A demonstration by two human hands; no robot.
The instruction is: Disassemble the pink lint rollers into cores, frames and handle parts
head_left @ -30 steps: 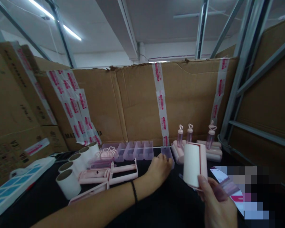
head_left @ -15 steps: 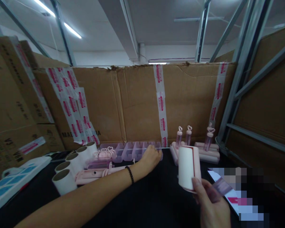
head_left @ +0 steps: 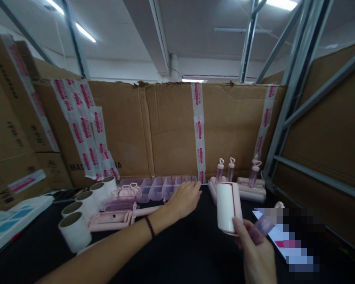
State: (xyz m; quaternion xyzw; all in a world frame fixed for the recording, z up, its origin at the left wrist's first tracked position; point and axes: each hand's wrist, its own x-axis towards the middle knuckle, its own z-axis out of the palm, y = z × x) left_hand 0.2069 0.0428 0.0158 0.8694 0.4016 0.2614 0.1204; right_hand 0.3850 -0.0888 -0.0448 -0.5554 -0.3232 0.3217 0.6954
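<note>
My left hand (head_left: 185, 200) reaches over the right end of a translucent purple compartment tray (head_left: 157, 191). Its fingers look stretched and slightly apart, with the tips partly hidden. My right hand (head_left: 256, 246) grips a lint roller (head_left: 228, 207), a white paper roll with a pink cover along its side, held upright. A translucent purple tube (head_left: 263, 227) also sits in that hand, sticking out to the right behind the thumb. Pink heart-shaped loops (head_left: 130, 190) fill the left part of the tray. Below it lies a pink handled piece (head_left: 112, 220) on the black surface.
White paper rolls (head_left: 75, 232) stand in a row at left, beside a white-and-blue tray (head_left: 16, 221). Pink rollers with upright heart-topped handles (head_left: 251, 187) lie at back right. A partly blurred sheet (head_left: 272, 232) is at right. Cardboard (head_left: 171, 130) walls the back.
The view has turned slightly, shifting most things left. My left hand has moved a little rightward across the tray's end, its fingers flatter. My right hand still holds the lint roller and tube.
</note>
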